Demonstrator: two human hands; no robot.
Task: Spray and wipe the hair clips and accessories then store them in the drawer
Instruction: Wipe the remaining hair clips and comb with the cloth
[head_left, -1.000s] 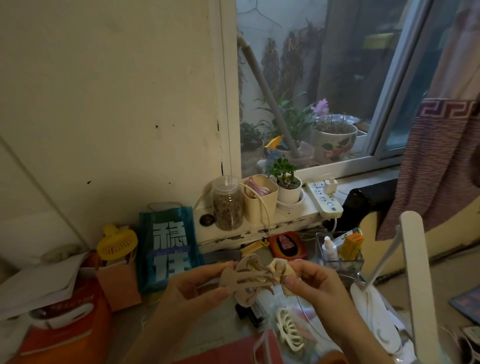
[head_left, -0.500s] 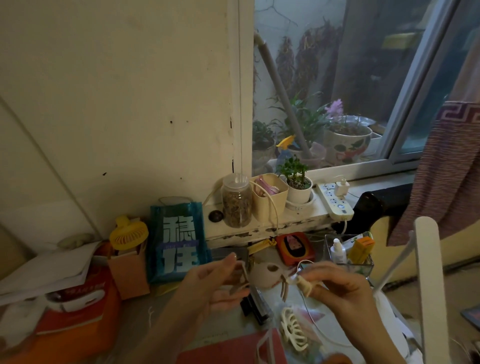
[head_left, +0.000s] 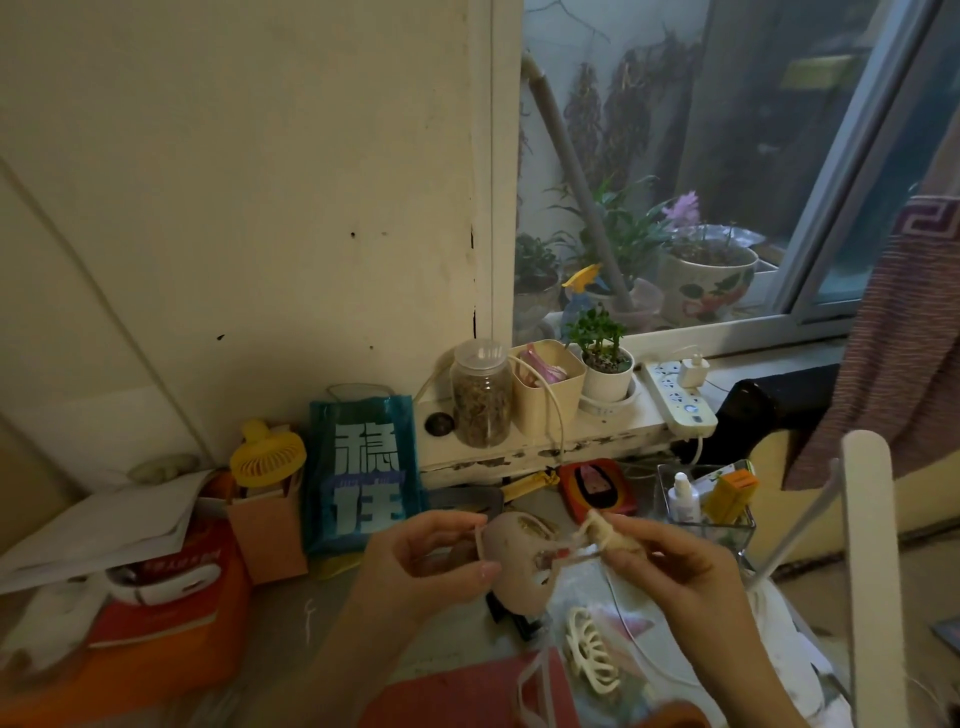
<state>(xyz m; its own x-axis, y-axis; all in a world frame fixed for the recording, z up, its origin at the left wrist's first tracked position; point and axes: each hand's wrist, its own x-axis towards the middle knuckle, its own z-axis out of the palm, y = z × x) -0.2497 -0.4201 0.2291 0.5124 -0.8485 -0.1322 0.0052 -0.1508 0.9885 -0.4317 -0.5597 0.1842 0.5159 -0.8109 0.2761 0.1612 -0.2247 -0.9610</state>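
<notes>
up close in the head view, the left hand (head_left: 426, 564) pinches one edge of a beige hair clip (head_left: 519, 564) between thumb and curled fingers, holding it above the cluttered desk. the right hand (head_left: 675, 566) has its fingers curled on the clip's other, paler end, though blur hides exactly how. just below them a cream claw clip (head_left: 592, 657) lies on the desk. behind stand a teal bag (head_left: 363, 473) and a yellow fan (head_left: 267, 460).
</notes>
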